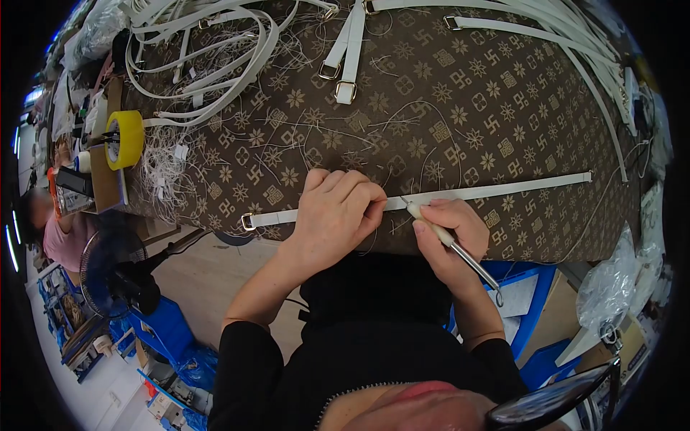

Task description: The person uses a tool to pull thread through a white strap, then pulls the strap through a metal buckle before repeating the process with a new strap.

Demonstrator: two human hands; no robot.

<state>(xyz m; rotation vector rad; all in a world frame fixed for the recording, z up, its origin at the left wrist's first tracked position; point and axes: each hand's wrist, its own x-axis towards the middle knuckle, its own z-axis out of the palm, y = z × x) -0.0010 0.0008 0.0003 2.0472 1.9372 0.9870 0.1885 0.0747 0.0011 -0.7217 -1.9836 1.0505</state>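
Note:
A narrow white strap (503,190) lies across the patterned table cover, with a metal buckle (248,221) at its left end. My left hand (336,208) is closed over the strap, its thumb and forefinger pinched together at the strap's edge. In my right hand (454,233) is a pen-shaped tool (440,233) with a cream grip and a shiny metal shaft ending in a small loop. Its fine tip points left, right at the strap beside my left fingertips. Loose thread ends (402,226) lie around the strap.
More white straps (350,65) with buckles lie at the back, and a looped bundle (269,43) at back left. A yellow tape roll (126,140) stands by a tangle of white thread (165,169). A black fan (115,269) is below left. Another person (65,237) is at far left.

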